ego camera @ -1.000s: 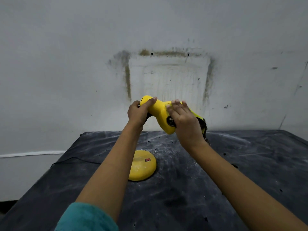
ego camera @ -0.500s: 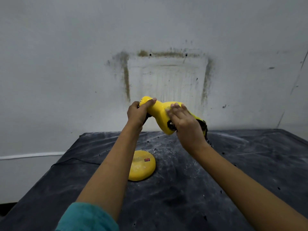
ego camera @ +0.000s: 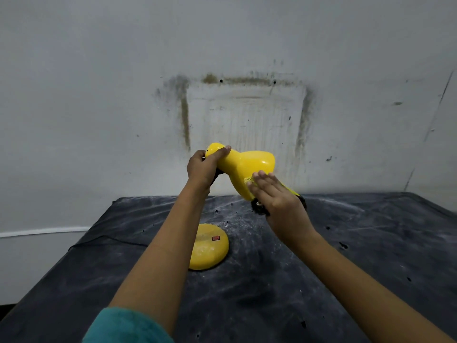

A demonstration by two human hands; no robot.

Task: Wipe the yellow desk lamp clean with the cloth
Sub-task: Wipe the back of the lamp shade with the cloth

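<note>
Yellow and glossy, the plastic desk lamp (ego camera: 244,167) raised over the far half of the dark, dust-streaked surface (ego camera: 346,256), head tilted, flared shade opening down and toward the far right corner. Round domed yellow base (ego camera: 207,251) sitting left of centre, about midway between near and far edges, small red switch (ego camera: 215,238) on top. Neck between head and base mostly hidden behind the forearm.

Left hand (ego camera: 201,168) wrapped round the narrow vented back of the head, thumb laid along the top. Right hand (ego camera: 279,199) flat, fingers straight and slightly spread, pressing a yellow textured cloth (ego camera: 249,179) against the lower flank of the shade. Thumb out of sight, so no telling about a pinch on the cloth. Dark patches beneath the palm, cloth or lamp part unclear.

By the look of it, wiping under way on the shade. Likeliest trouble from that flat press: with no visible pinch, cloth liable to slide off the slick gloss and drop onto the dusty surface, picking grit back up. Risk too of twisting the head in the left grip, or of levering the base off its seat, from too hard a stroke toward the rim.
</note>
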